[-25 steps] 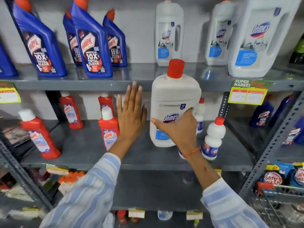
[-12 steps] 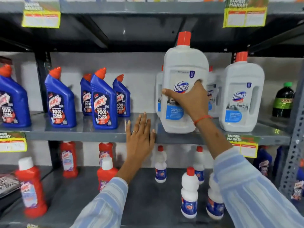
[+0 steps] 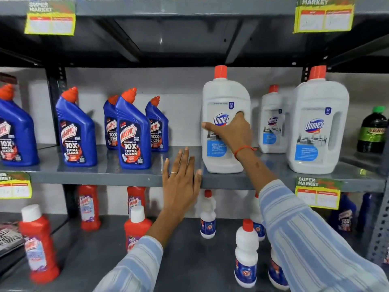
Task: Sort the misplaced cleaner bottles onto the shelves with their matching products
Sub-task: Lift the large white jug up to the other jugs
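White bottle (image 3: 223, 131) upright on shelf (image 3: 117, 175), right hand (image 3: 233, 131) grip wrapped around its front; left hand (image 3: 181, 186) open, flat against shelf edge.

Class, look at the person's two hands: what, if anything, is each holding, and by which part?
The right hand grips the white Domex bottle at its handle side. The left hand holds nothing, lying flat on the shelf edge.

Your middle grey shelf (image 3: 117, 175) carries blue Harpic bottles (image 3: 133, 131) on its left and white Domex jugs (image 3: 317, 123) on its right, with a dark green-capped bottle (image 3: 372, 131) at the far right. The lower shelf (image 3: 189, 260) below holds red Harpic bottles (image 3: 39, 245) and small white bottles (image 3: 246, 253).
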